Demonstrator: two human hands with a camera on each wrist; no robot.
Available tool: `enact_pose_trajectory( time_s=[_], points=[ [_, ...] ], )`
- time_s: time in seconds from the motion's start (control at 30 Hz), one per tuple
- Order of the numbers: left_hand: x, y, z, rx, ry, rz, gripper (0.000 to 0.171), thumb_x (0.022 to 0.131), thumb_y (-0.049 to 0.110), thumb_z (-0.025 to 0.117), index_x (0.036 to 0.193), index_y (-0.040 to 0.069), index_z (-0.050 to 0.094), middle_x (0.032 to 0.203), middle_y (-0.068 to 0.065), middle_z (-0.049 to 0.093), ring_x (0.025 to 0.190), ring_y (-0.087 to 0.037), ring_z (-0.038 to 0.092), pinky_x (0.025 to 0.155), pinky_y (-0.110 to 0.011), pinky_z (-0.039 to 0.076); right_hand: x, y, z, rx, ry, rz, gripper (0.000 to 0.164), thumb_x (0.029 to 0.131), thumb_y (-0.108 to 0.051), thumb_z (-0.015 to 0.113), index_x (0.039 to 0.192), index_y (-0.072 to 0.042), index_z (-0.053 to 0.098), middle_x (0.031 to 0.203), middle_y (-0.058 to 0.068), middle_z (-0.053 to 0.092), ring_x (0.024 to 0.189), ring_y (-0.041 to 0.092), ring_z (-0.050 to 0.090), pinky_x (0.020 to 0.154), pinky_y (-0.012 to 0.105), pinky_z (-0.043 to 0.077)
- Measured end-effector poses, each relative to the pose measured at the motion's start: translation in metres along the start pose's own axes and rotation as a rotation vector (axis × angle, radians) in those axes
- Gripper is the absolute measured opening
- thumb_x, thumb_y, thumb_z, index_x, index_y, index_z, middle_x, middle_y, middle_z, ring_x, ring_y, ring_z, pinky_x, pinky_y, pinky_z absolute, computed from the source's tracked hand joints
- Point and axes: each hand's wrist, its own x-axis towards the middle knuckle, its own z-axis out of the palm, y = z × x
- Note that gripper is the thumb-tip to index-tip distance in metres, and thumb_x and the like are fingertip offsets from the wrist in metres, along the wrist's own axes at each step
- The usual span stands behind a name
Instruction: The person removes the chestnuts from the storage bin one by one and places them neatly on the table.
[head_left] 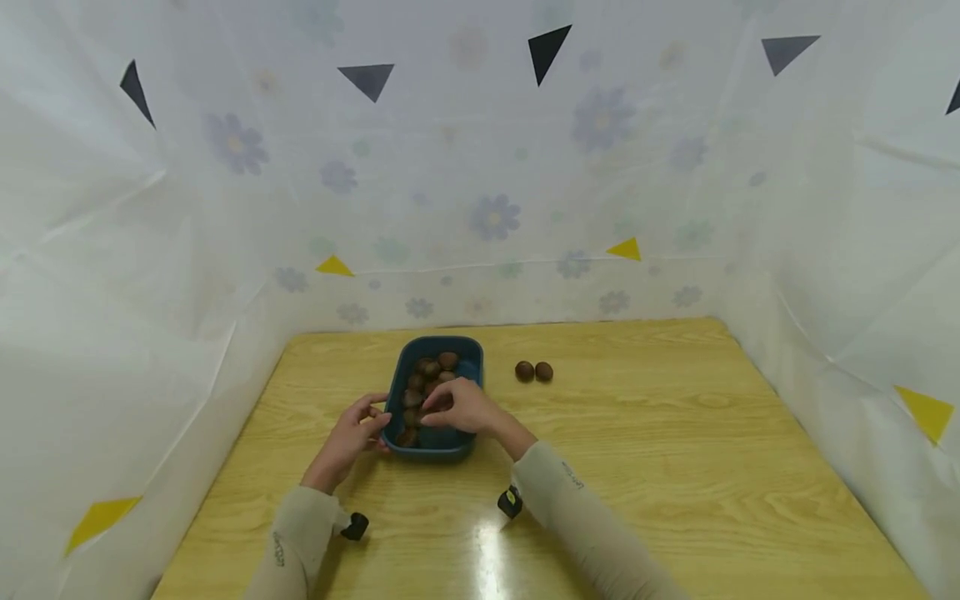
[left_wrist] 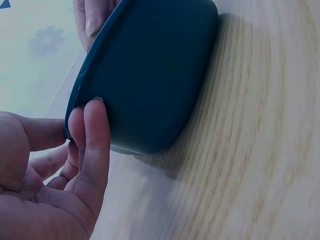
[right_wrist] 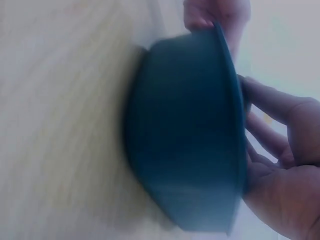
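Note:
A dark teal plastic tub [head_left: 438, 455] stands left of centre on the table, with several brown chestnuts [head_left: 412, 398] lying mostly along its left side. My left hand [head_left: 354, 437] grips the tub's left rim; in the left wrist view the thumb is at the rim and the fingertips [left_wrist: 95, 117] lie against the outer wall. Over the tub's inside my right hand [head_left: 463, 407] reaches down with thumb and fingers bent. In the right wrist view, a dark brown chestnut [right_wrist: 246, 94] shows at its fingertips, just above the rim and partly hidden by it.
Two more chestnuts [head_left: 534, 372] lie side by side on the wooden table [head_left: 637, 467], to the right of the tub. White sheets [head_left: 495, 167] with flower prints and coloured triangles enclose the table at the back and sides. Black wrist cameras [head_left: 356, 526] hang below both cuffs.

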Motion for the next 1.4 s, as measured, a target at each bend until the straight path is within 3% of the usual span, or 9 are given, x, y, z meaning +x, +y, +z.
enact_pose_trajectory(
  time_s=[0.13, 0.33, 0.6, 0.9, 1.13, 1.4],
  points=[
    [-0.001, -0.001, -0.003, -0.002, -0.008, 0.006, 0.050, 0.109, 0.019, 0.054, 0.156, 0.007, 0.041, 0.114, -0.015, 0.051, 0.073, -0.019, 0.062, 0.076, -0.043, 0.062, -0.006, 0.003, -0.015, 0.097, 0.034, 0.002, 0.024, 0.097, -0.025, 0.076, 0.116, -0.011, 0.076, 0.106, 0.000, 0.075, 0.084, 0.013, 0.073, 0.078, 0.033, 0.061],
    [-0.006, 0.000, -0.006, -0.003, -0.012, -0.005, 0.051, 0.110, 0.020, 0.054, 0.157, 0.007, 0.039, 0.113, -0.012, 0.050, 0.073, -0.019, 0.062, 0.077, -0.044, 0.062, -0.015, 0.010, -0.035, 0.151, 0.106, 0.023, 0.025, 0.098, -0.026, 0.075, 0.119, -0.013, 0.075, 0.115, 0.004, 0.072, 0.094, 0.015, 0.071, 0.084, 0.034, 0.060],
    [-0.006, 0.004, -0.006, 0.003, -0.013, 0.007, 0.051, 0.110, 0.018, 0.054, 0.157, 0.006, 0.040, 0.112, -0.013, 0.050, 0.071, -0.020, 0.062, 0.075, -0.043, 0.062, -0.025, 0.030, -0.073, 0.272, 0.198, 0.094, 0.033, 0.096, -0.020, 0.076, 0.126, -0.006, 0.072, 0.117, 0.012, 0.072, 0.098, 0.021, 0.072, 0.095, 0.057, 0.056],
    [-0.006, 0.001, -0.006, 0.017, 0.016, -0.004, 0.048, 0.109, 0.014, 0.053, 0.155, 0.004, 0.042, 0.109, -0.012, 0.050, 0.072, -0.019, 0.062, 0.073, -0.040, 0.062, -0.047, 0.058, -0.103, 0.273, 0.317, 0.116, 0.038, 0.097, -0.018, 0.075, 0.131, -0.003, 0.068, 0.126, 0.020, 0.069, 0.110, 0.035, 0.070, 0.098, 0.060, 0.054],
    [-0.007, 0.001, -0.003, 0.021, 0.006, 0.000, 0.050, 0.110, 0.017, 0.053, 0.157, 0.004, 0.040, 0.111, -0.012, 0.050, 0.072, -0.019, 0.063, 0.074, -0.042, 0.062, -0.069, 0.087, -0.125, 0.210, 0.415, 0.182, 0.041, 0.097, -0.028, 0.076, 0.133, -0.009, 0.068, 0.133, 0.014, 0.066, 0.120, 0.033, 0.063, 0.102, 0.055, 0.052],
    [-0.004, 0.001, -0.003, 0.017, -0.002, 0.016, 0.049, 0.110, 0.016, 0.053, 0.156, 0.006, 0.041, 0.109, -0.012, 0.049, 0.072, -0.020, 0.061, 0.073, -0.041, 0.062, -0.086, 0.114, -0.143, 0.245, 0.501, 0.232, 0.043, 0.098, -0.025, 0.074, 0.136, -0.006, 0.066, 0.139, 0.018, 0.061, 0.124, 0.037, 0.062, 0.108, 0.054, 0.049]
  ],
)
